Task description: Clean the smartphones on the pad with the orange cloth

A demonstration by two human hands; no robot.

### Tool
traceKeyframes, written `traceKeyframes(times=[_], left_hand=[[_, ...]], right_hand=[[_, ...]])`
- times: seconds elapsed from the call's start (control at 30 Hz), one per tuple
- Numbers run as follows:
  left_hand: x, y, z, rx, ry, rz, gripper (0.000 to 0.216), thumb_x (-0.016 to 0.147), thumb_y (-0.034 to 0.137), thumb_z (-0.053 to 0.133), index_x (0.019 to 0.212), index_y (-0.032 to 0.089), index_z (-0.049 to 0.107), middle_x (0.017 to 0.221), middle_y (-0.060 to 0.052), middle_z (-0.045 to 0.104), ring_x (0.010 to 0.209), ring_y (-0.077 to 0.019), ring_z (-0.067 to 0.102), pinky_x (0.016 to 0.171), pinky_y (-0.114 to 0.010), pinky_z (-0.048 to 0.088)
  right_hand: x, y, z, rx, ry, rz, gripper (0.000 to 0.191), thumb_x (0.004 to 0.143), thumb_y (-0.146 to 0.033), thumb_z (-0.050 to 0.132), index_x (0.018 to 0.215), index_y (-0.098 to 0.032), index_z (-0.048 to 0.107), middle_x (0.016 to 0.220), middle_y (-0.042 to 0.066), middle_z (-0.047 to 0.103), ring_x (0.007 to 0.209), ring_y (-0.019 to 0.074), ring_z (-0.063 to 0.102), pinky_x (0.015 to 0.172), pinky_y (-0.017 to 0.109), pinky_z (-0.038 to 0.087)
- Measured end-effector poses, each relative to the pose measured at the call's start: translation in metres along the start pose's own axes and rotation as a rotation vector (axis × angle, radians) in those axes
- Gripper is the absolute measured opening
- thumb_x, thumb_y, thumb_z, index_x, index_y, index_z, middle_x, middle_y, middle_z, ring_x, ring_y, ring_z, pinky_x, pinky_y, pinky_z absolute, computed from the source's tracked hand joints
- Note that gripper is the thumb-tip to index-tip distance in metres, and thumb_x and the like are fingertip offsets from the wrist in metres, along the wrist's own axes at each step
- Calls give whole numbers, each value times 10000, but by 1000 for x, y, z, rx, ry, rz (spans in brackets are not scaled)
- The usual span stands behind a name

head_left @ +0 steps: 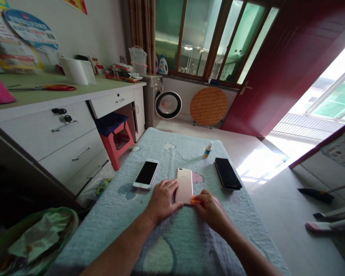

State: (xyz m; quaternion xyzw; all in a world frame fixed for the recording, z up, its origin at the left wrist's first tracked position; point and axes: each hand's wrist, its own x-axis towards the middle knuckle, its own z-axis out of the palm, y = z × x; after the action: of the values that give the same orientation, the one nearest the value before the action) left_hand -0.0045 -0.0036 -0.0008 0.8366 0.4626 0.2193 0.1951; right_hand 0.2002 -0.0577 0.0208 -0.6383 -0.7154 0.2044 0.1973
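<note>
A pale gold smartphone (184,184) lies back up on the cloth-covered table. My left hand (164,195) holds it at the left edge, fingertips on its side and thumb by the bottom corner. At its lower right corner my right hand (209,205) pinches a small orange cloth (194,200) against the edge. How much cloth is inside the fingers is hidden. To the left lies a white smartphone (146,174), its dark screen up. On the right is a stack of phones with a black phone (228,173) on top. Behind them stands a small spray bottle (207,150).
A light blue quilted cloth (160,145) covers the table. On the left are a white desk with drawers (74,134) and a red stool (117,142). A bin (60,226) stands at lower left. Farther back are a washing machine (153,92) and a round wooden tabletop (209,105).
</note>
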Motion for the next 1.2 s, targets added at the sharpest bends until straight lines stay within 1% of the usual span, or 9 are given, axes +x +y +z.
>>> traceKeyframes(times=[0.13, 0.23, 0.4, 0.53, 0.7, 0.83, 0.93, 1.03, 1.2], left_hand=[[0, -1, 2, -1, 2, 0, 653, 674, 406, 768, 1263, 214, 561, 1365, -76, 539, 1221, -317, 450, 1029, -454, 354], [1, -1, 0, -5, -11, 6, 638, 685, 418, 756, 1260, 219, 565, 1364, -74, 539, 1225, -317, 451, 1030, -454, 355], [1, -1, -2, -15, -33, 22, 616, 713, 459, 724, 1255, 211, 571, 1360, -88, 543, 1226, -323, 454, 1034, -461, 350], [1, -4, 0, -23, -32, 28, 640, 713, 504, 711, 1268, 223, 562, 1368, -87, 535, 1228, -331, 450, 1029, -473, 350], [1, -4, -1, -36, -44, 24, 659, 711, 508, 710, 1285, 226, 552, 1378, -84, 526, 1235, -331, 441, 1031, -466, 344], [2, -2, -4, -47, -49, 26, 661, 711, 507, 714, 1282, 212, 558, 1370, -87, 531, 1215, -326, 449, 1021, -451, 349], [2, -1, -5, -53, -52, 30, 656, 721, 517, 704, 1287, 220, 555, 1357, -86, 541, 1196, -324, 456, 1009, -452, 350], [2, -1, -5, -58, -52, 33, 666, 724, 541, 694, 1294, 227, 549, 1352, -91, 542, 1197, -328, 453, 1003, -457, 346], [2, -2, -5, -50, -45, 42, 669, 725, 561, 690, 1283, 217, 556, 1356, -92, 539, 1201, -331, 452, 999, -458, 352]], right_hand=[[-5, 0, 1, -2, -15, -13, 195, 852, -230, 549, 778, -228, 729, 770, 10, 577, 719, 130, 572, 656, 227, 373], [4, 2, 3, -23, 2, -6, 180, 829, -202, 557, 758, -211, 723, 766, 15, 588, 712, 131, 574, 657, 228, 374], [34, 10, 6, -69, 76, -6, 181, 815, -169, 546, 782, -188, 723, 783, 31, 615, 762, 140, 586, 695, 220, 384], [65, 18, 7, -127, 125, 28, 195, 826, -178, 532, 799, -176, 725, 802, 41, 633, 775, 146, 583, 718, 223, 387], [99, 23, 4, -180, 145, 72, 228, 834, -181, 505, 799, -153, 729, 798, 55, 640, 771, 147, 574, 732, 226, 385], [117, 24, 3, -201, 156, 87, 236, 823, -164, 500, 840, -143, 734, 818, 67, 640, 801, 153, 564, 752, 226, 388], [126, 24, 3, -219, 145, 91, 251, 814, -152, 492, 867, -158, 737, 856, 65, 635, 800, 147, 558, 748, 223, 391], [133, 21, 2, -239, 104, 73, 251, 809, -147, 491, 839, -167, 740, 857, 62, 623, 786, 142, 555, 739, 223, 391], [146, 7, 4, -275, 23, 11, 226, 812, -166, 521, 827, -183, 745, 912, 82, 611, 849, 171, 555, 756, 246, 388]])
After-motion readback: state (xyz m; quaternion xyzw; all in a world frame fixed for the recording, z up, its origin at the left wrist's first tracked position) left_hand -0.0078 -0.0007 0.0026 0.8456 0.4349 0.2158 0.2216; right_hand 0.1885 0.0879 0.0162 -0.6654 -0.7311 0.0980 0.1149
